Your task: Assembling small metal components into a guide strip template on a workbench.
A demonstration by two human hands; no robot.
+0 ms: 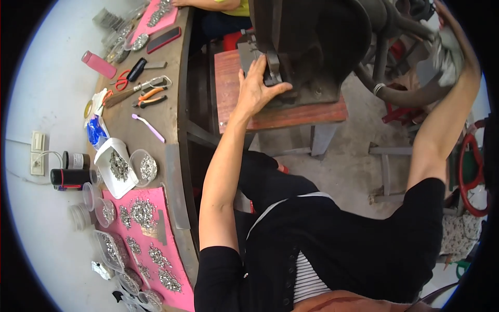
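My left hand [255, 89] lies on the base of a dark metal hand press, with fingers stretched and thumb spread. Its fingertips touch a flat metal plate [249, 58] beside a small upright steel block [273, 65]. Whether a small piece lies under the fingers is hidden. Far right, my right arm reaches up to the press's big handwheel [403, 98]. There my right hand [464, 61] is closed round the rim beside a grey-white cloth [448, 58]; most of its fingers are hidden. The press stands on a reddish wooden stand [291, 118].
On the bench at left lie pliers [149, 97], red-handled scissors [122, 80], a purple toothbrush [148, 128] and a phone [163, 40]. A white scoop [112, 169], tubs and a pink mat [179, 270] hold small metal pieces. Another person's arm [210, 4] shows at the top.
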